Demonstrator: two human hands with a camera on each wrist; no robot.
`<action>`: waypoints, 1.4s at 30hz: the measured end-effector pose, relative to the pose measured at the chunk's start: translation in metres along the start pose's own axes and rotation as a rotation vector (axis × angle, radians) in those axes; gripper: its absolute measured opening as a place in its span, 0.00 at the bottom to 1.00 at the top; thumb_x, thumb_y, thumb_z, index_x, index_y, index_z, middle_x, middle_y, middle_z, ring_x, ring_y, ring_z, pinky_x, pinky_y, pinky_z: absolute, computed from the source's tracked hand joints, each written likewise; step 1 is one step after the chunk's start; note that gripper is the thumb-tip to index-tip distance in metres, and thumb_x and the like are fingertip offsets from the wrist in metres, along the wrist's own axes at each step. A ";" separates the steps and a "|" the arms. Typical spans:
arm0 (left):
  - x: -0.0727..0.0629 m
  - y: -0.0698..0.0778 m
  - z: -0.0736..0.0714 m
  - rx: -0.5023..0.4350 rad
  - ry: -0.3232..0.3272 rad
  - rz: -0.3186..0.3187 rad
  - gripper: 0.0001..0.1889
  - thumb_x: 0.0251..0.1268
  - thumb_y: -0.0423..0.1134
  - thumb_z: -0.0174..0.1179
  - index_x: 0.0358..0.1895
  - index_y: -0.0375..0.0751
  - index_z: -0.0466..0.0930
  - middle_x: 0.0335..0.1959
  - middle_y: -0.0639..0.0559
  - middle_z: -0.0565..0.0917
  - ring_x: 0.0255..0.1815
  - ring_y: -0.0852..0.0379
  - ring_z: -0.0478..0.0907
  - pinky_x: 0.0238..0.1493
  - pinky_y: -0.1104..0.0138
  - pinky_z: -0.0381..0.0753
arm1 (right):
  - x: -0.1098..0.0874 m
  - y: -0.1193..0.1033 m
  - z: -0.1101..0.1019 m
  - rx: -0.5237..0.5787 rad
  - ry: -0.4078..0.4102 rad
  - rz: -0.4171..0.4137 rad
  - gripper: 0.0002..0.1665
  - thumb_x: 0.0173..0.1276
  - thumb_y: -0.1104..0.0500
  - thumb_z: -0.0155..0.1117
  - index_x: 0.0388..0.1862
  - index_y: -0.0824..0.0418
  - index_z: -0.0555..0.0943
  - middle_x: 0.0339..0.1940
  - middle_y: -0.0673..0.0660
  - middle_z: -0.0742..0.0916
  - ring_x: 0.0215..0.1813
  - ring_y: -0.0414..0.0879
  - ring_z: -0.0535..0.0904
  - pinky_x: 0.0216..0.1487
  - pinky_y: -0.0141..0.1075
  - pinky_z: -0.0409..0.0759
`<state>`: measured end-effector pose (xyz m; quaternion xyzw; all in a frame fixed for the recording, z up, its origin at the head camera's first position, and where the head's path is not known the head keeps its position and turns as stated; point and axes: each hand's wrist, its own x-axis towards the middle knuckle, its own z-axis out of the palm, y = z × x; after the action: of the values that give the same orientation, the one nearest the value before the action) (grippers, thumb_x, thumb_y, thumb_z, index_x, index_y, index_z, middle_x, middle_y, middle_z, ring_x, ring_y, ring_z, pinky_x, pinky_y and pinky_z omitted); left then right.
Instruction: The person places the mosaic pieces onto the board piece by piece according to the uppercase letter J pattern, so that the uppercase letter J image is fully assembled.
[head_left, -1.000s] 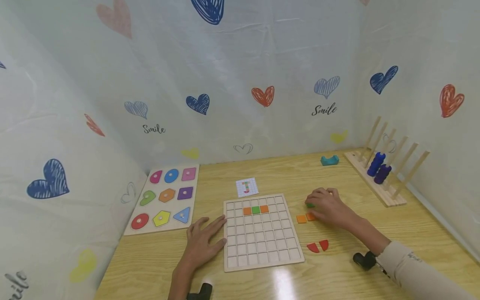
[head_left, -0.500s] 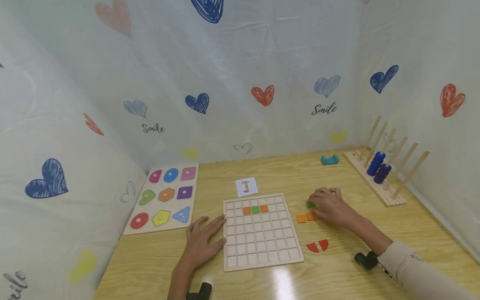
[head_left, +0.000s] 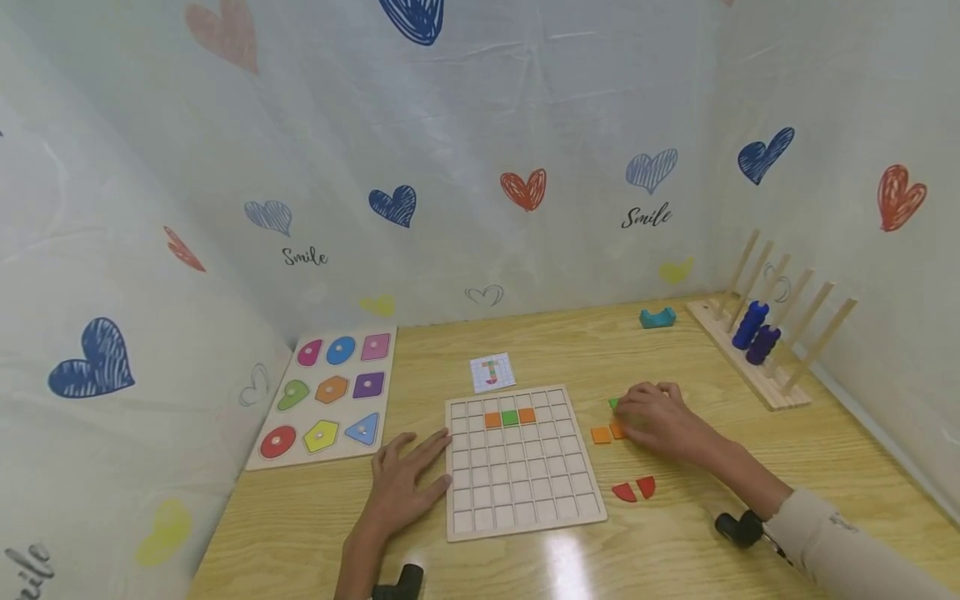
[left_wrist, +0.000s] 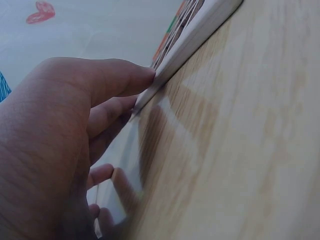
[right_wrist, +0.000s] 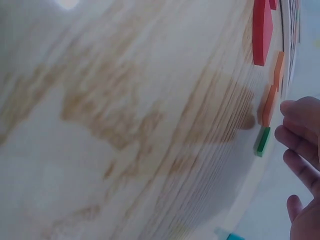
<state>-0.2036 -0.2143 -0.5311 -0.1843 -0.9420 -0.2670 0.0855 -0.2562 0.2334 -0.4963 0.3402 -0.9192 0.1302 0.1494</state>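
My left hand [head_left: 407,485] lies with spread fingers at the left edge of a wooden grid board [head_left: 519,472]; in the left wrist view its fingertips touch the board's side [left_wrist: 197,35]. Orange, green and orange square tiles sit in a row in the board's second row. Right of the board, my right hand [head_left: 658,422] hovers over loose tiles. A green tile [head_left: 614,403] and an orange tile [head_left: 617,430] are partly covered by it; another orange tile [head_left: 601,435] lies beside them. In the right wrist view, the fingers [right_wrist: 300,142] are loosely bent and apart from the green tile [right_wrist: 262,141].
Two red quarter-round pieces [head_left: 624,492] lie nearer me. A pattern card [head_left: 492,372] is behind the board. A shape puzzle [head_left: 300,417] lies at left. At the right stand a peg rack [head_left: 750,358] with blue pieces and, farther left, a teal piece [head_left: 657,317].
My right hand has shifted slightly from the green tile toward the orange ones, uncovering some of the green and covering more of one orange tile. The left hand stays put.
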 end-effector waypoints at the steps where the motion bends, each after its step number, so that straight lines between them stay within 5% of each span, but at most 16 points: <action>1: 0.000 0.000 0.000 -0.003 -0.002 -0.002 0.30 0.64 0.51 0.62 0.71 0.55 0.73 0.71 0.60 0.72 0.72 0.38 0.58 0.64 0.37 0.44 | 0.000 -0.001 0.000 0.006 0.001 -0.007 0.12 0.58 0.59 0.76 0.42 0.56 0.89 0.42 0.51 0.88 0.51 0.54 0.78 0.50 0.59 0.63; 27: 0.000 -0.005 0.002 0.011 -0.005 0.008 0.31 0.65 0.53 0.62 0.72 0.57 0.72 0.72 0.64 0.71 0.72 0.40 0.58 0.65 0.38 0.43 | 0.006 -0.004 0.004 -0.031 -0.035 0.006 0.08 0.56 0.57 0.78 0.34 0.48 0.87 0.35 0.44 0.85 0.46 0.48 0.77 0.49 0.56 0.65; 42: -0.001 -0.006 0.001 0.000 -0.011 0.001 0.31 0.64 0.53 0.61 0.72 0.58 0.71 0.72 0.65 0.70 0.73 0.41 0.57 0.66 0.39 0.43 | 0.022 -0.020 0.001 0.026 0.085 -0.101 0.11 0.52 0.60 0.81 0.34 0.52 0.87 0.36 0.46 0.86 0.43 0.47 0.77 0.44 0.51 0.63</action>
<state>-0.2051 -0.2187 -0.5347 -0.1862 -0.9424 -0.2660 0.0802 -0.2590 0.2053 -0.4869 0.3825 -0.8918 0.1489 0.1903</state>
